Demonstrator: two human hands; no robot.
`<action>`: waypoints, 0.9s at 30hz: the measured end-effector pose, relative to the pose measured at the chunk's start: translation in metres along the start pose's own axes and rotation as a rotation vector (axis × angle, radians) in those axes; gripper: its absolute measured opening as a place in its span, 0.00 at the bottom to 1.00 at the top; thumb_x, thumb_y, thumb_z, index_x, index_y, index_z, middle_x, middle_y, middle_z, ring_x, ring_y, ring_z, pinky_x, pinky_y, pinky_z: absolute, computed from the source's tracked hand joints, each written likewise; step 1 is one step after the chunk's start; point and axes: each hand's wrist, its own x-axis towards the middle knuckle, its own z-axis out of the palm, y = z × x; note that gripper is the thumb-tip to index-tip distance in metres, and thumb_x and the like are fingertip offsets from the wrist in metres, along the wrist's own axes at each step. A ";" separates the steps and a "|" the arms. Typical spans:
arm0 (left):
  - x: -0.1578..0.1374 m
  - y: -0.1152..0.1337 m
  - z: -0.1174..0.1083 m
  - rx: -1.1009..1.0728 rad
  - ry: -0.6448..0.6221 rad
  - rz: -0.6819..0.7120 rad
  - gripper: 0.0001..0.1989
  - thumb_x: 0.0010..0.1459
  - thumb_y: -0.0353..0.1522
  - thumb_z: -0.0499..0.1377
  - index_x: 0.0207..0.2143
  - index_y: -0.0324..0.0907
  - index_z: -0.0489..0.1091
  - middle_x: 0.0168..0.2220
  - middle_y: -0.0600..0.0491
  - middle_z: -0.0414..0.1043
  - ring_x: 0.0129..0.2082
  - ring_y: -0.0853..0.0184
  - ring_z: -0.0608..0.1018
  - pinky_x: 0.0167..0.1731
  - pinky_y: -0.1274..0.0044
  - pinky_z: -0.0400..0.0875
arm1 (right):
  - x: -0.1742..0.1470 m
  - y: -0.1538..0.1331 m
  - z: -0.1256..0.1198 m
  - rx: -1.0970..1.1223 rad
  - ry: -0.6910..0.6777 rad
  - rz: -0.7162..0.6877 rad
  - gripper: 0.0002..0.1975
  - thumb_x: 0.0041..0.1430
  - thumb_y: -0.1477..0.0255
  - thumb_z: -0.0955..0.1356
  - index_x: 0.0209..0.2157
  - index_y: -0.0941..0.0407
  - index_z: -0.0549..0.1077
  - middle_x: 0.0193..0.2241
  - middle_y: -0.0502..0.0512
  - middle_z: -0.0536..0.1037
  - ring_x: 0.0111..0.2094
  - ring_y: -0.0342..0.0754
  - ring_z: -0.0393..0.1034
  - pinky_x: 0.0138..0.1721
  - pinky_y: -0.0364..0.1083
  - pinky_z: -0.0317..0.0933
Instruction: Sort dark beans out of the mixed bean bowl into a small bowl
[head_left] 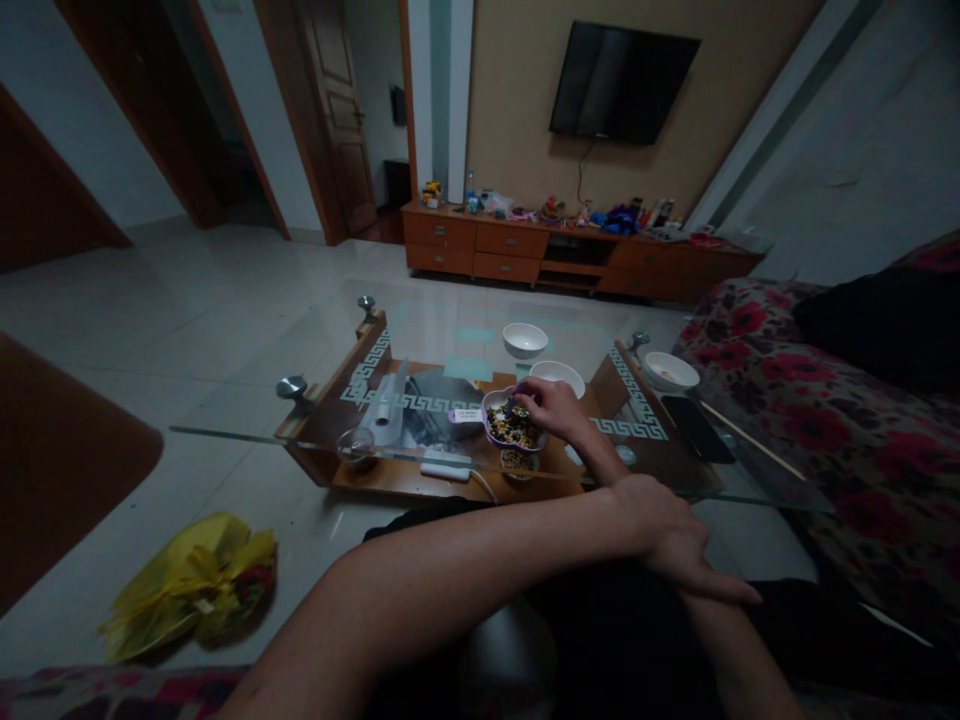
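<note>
Purple bowl point(517, 448), handle point(466, 416) pointing left — long axis crosswise, right fingers point(534, 386) narrowed over beans point(517, 431) — hold unclear

A home living room: a flat-screen television point(624, 82) hangs on the wall point(517, 100) above a long, low wooden cabinet point(510, 255) crowded with small items point(622, 218), while a floral-covered sofa point(817, 410) flanks a glass-topped coffee table point(637, 430) on tiled floor point(202, 320).

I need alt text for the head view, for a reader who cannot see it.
A person's right hand reaches into a purple-rimmed bowl of small mixed pieces on a glass table; the left hand rests across the right forearm. White bowls stand nearby; a television hangs beyond.
</note>
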 end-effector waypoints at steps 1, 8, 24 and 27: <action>-0.001 0.000 -0.001 0.003 -0.010 -0.001 0.49 0.66 0.65 0.41 0.66 0.36 0.68 0.62 0.37 0.73 0.66 0.48 0.72 0.65 0.59 0.65 | 0.000 0.000 0.000 -0.004 -0.003 -0.002 0.08 0.65 0.70 0.69 0.41 0.51 0.83 0.37 0.54 0.86 0.37 0.52 0.79 0.39 0.48 0.65; 0.007 -0.003 0.005 0.012 0.040 0.013 0.49 0.65 0.66 0.41 0.63 0.36 0.72 0.56 0.36 0.77 0.61 0.48 0.76 0.62 0.60 0.68 | -0.001 0.000 -0.002 -0.006 -0.002 0.005 0.08 0.65 0.70 0.70 0.41 0.51 0.83 0.36 0.54 0.86 0.35 0.52 0.78 0.37 0.47 0.63; 0.005 0.001 0.002 0.069 0.014 -0.004 0.50 0.65 0.66 0.40 0.61 0.35 0.74 0.54 0.36 0.78 0.59 0.48 0.78 0.58 0.61 0.71 | 0.000 0.001 -0.005 -0.003 0.062 -0.011 0.09 0.65 0.70 0.68 0.40 0.52 0.82 0.37 0.55 0.86 0.36 0.52 0.78 0.38 0.46 0.62; 0.008 0.005 0.002 0.090 0.012 0.026 0.47 0.65 0.65 0.44 0.60 0.35 0.75 0.53 0.36 0.79 0.57 0.48 0.79 0.54 0.63 0.72 | -0.002 0.000 -0.019 -0.001 0.293 0.071 0.12 0.68 0.66 0.66 0.42 0.52 0.81 0.36 0.55 0.86 0.34 0.51 0.78 0.37 0.46 0.62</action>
